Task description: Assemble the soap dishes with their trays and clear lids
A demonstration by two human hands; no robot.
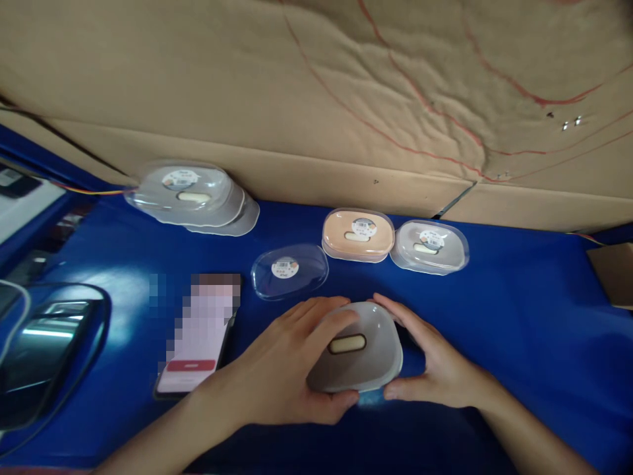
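A grey oval plastic box [378, 346], with a cream pill-shaped piece in a slot in its floor, is between my two hands. My left hand [297, 363] grips its left side, thumb at the front edge and fingers over the back rim. One finger reaches inside above the slot. My right hand [435, 363] spans the right side, fingertips at the back rim and thumb by the front right corner. A gap shows between its palm and the box. Behind my left hand lies a clear oval lid [297, 280] with a round white label.
Farther back stand a peach lidded box [339, 244] and a grey lidded box [403, 247]. Stacked boxes [222, 211] are at the back left. A phone [198, 330], a cable and a dark glossy device [44, 356] lie left. Brown cardboard [222, 79] walls the blue table [519, 316].
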